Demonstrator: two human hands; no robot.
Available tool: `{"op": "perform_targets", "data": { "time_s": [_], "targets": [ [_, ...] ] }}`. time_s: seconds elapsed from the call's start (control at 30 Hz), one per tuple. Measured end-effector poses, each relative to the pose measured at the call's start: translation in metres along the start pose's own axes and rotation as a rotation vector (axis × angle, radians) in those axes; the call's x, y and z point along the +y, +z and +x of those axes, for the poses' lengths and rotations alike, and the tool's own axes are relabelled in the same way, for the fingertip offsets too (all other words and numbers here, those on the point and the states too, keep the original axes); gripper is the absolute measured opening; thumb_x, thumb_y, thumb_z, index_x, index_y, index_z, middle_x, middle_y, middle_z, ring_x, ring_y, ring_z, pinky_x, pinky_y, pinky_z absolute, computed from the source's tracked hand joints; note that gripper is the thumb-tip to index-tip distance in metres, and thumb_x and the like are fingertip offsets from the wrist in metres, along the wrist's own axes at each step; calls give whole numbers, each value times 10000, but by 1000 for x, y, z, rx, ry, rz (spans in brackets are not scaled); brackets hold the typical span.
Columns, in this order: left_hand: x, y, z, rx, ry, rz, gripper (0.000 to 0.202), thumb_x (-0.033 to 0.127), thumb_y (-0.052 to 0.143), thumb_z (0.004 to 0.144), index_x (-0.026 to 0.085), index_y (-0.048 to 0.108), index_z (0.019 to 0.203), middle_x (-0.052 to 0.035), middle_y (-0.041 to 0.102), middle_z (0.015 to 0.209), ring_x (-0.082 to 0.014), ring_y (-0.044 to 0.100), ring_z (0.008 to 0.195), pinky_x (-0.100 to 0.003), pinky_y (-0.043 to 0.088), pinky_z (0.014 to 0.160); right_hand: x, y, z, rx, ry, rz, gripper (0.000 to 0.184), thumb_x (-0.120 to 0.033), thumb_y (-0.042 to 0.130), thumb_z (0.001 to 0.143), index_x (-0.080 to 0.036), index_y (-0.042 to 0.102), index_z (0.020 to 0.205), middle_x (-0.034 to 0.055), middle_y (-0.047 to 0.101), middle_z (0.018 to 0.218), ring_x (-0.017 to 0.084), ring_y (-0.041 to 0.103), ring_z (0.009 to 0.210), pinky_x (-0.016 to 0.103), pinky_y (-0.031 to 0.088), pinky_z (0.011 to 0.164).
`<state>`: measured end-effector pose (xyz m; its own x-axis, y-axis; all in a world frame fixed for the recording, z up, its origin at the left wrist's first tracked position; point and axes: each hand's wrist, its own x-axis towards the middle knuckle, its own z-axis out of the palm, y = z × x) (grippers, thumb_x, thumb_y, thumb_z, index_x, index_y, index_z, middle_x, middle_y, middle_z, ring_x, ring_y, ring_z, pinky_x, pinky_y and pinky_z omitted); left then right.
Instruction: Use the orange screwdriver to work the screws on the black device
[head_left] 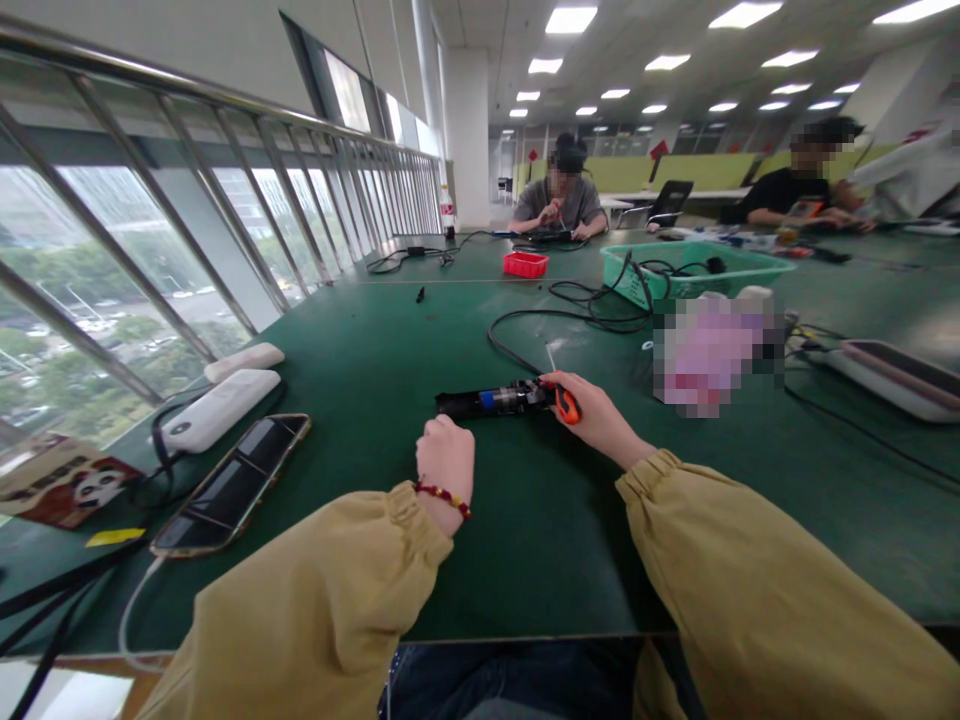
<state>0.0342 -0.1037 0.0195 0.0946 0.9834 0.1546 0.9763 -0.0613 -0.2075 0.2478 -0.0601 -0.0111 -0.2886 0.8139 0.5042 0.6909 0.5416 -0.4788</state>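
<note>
A long black device [487, 401] with a blue part near its middle lies on the green table [390, 350] in front of me. My right hand [596, 415] is closed around an orange-handled tool [567, 403] whose tip meets the device's right end. My left hand [445, 462] is curled in a fist just short of the device, resting on the table; I cannot make out anything in it. A red bead bracelet [444, 496] circles that wrist. Both arms wear mustard yellow sleeves.
At the left lie a phone [232, 485], two white power banks [221, 405] and cables. A black cable [559, 320] runs to a green basket [690, 268]; a red tray [525, 264] sits further back. Two other people sit at the far end. A flat device [900, 375] lies at the right.
</note>
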Motion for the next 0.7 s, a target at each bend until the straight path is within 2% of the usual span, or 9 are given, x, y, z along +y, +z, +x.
{"op": "perform_targets", "data": {
  "time_s": [0.1, 0.2, 0.33, 0.5, 0.7],
  "targets": [
    [22, 1, -10, 79, 253, -16, 370, -64, 327, 769, 70, 666, 838, -170, 593, 848, -226, 584, 767, -284, 482, 516, 0, 1, 1, 3, -11, -15, 476, -64, 475, 697, -222, 513, 1144, 76, 570, 1087, 214, 559, 975, 331, 457, 827],
    [27, 4, -5, 142, 420, -36, 275, -23, 394, 793, 92, 640, 839, -131, 598, 879, -213, 573, 818, -285, 495, 588, -1, 4, 2, 14, -16, -31, 491, -36, 467, 679, -216, 523, 1132, 78, 553, 1095, 215, 537, 997, 337, 442, 857],
    [22, 9, 10, 158, 460, -85, 208, 28, 410, 829, 102, 600, 865, -105, 594, 923, -211, 559, 883, -288, 493, 650, -8, 12, 4, 28, -17, -50, 469, -45, 492, 681, -220, 539, 1114, 78, 541, 1061, 213, 530, 971, 334, 443, 853],
    [14, 14, 21, 193, 482, -169, 189, 61, 400, 841, 136, 571, 873, -79, 588, 948, -198, 544, 900, -277, 481, 658, -18, 25, 10, 50, -5, -63, 393, -74, 491, 717, -210, 561, 1080, 99, 531, 1052, 232, 510, 984, 357, 435, 857],
    [8, 23, 27, 251, 492, -345, 122, 74, 475, 787, 154, 554, 834, -58, 586, 917, -182, 536, 862, -285, 469, 712, -17, 24, 15, 71, -14, 17, 340, -109, 519, 713, -211, 565, 1033, 76, 547, 996, 204, 535, 918, 324, 445, 829]
  ]
}}
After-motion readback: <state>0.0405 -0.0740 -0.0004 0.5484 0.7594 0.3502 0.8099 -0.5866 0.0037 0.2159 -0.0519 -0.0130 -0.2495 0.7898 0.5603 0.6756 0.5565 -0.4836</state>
